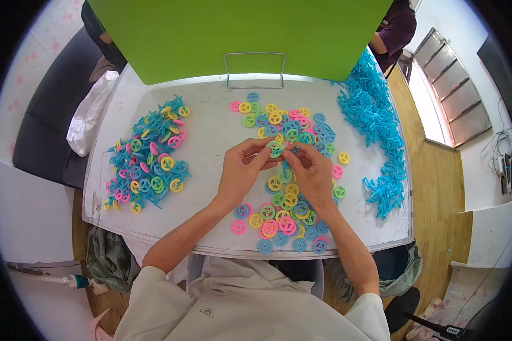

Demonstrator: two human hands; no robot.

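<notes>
Above the middle of the white table, my left hand point(240, 169) pinches a small green plastic spoked wheel point(275, 149) between thumb and fingers. My right hand point(313, 172) meets it from the other side, its fingertips closed on a thin blue plastic piece point(285, 165) that touches the wheel; the fingers partly hide this piece. Under and around both hands lie loose spoked wheels point(286, 225) in pink, yellow, green and blue. Some overlap in a heap, others lie singly.
Wheels joined to blue pieces form a pile point(148, 156) at the left. Many loose blue branched pieces point(375, 113) line the right edge. Behind stands a green panel point(239, 34) with a wire bracket point(255, 87) at its foot. Another person's sleeve point(397, 35) shows beyond it.
</notes>
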